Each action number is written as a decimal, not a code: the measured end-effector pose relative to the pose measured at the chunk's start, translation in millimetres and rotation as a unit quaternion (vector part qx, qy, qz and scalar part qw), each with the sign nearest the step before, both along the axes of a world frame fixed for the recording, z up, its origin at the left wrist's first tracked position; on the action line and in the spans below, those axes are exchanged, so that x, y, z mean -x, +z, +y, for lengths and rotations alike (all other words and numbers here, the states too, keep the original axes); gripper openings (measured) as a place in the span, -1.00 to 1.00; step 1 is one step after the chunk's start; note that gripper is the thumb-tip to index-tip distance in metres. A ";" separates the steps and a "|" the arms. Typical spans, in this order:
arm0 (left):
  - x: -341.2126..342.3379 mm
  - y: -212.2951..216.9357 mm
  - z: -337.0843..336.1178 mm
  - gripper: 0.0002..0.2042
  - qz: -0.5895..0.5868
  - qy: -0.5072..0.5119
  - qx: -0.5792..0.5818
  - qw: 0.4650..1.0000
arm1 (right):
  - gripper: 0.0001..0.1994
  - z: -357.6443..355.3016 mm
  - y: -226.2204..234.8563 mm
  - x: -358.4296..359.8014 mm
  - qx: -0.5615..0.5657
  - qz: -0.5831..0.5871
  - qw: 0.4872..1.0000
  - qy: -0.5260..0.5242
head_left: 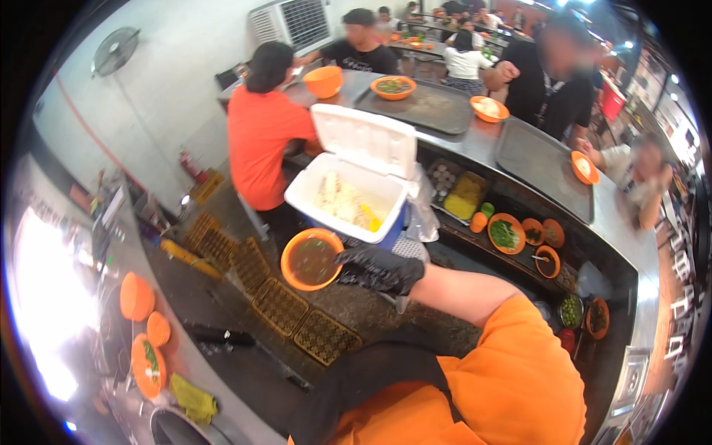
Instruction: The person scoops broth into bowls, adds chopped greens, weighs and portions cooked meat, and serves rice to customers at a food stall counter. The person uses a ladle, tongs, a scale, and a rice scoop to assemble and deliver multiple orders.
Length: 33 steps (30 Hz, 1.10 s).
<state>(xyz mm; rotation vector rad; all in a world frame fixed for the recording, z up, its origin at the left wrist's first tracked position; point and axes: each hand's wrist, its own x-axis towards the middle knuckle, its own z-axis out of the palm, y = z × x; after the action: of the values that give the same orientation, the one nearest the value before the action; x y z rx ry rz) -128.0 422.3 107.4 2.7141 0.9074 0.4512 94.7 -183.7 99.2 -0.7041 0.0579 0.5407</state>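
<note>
My right hand (382, 270), in a black glove, grips the right rim of an orange bowl (285, 261) full of brown broth with green bits on top. The bowl is held roughly level, in front of an open cooler (295, 194) with a blue body and white lid. Pale rice (337, 200) fills much of the cooler, and a yellow scoop (374, 221) rests in it. My right arm reaches forward from an orange sleeve. My left hand does not show.
A person in a red-orange shirt (261, 133) is just beyond the cooler. Yellow crates (280, 305) lie on the floor. Bowls of greens (504, 234) and sauces line the shelf under the metal counter (445, 139). Orange bowls (137, 297) and a yellow-green cloth (194, 399) are at left.
</note>
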 end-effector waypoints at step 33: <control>132.5 -111.8 34.0 -0.86 0.328 0.267 -0.309 0.852 | -0.67 -616.0 -121.3 -18.0 0.300 0.052 0.750 -0.588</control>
<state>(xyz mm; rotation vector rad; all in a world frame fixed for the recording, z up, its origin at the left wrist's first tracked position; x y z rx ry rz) -260.6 456.3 -4.4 3.2119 2.0360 -0.1787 112.7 -799.7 -22.1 -1.0940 0.7649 -0.7164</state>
